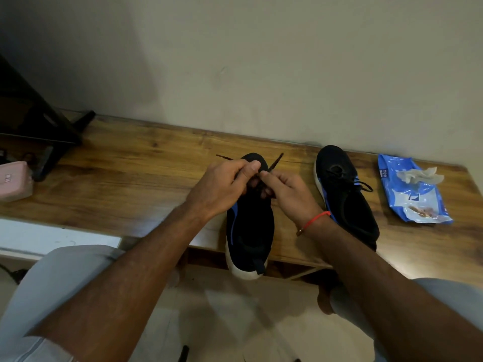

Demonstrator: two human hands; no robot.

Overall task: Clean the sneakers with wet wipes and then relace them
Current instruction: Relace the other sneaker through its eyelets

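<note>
I see a wooden tabletop point(136, 163) set against a plain wall, which serves as the work surface so that both shoes sit within easy reach. The near sneaker point(249, 231) lies centred before me, toe toward the wall and white heel overhanging the front edge, an orientation I judge convenient for drawing the lace toward the body. The second sneaker point(347, 197) stands just beside it on my right, its lace already knotted, which suggests it is finished and parked aside. Farther right lies the blue wet wipes pack point(415, 194) with a crumpled used wipe point(420, 175) resting on top, apart from the shoes; I take the cleaning stage as done. My left hand point(217, 189) and right hand point(287, 194) meet above the near sneaker's throat, and the fingers of each are curled, pinching one end of the dark lace point(277, 160); the two free ends cross and project toward the wall. I judge the crossing as the start of a knot. A pink box point(14, 180) sits at the far left.
</note>
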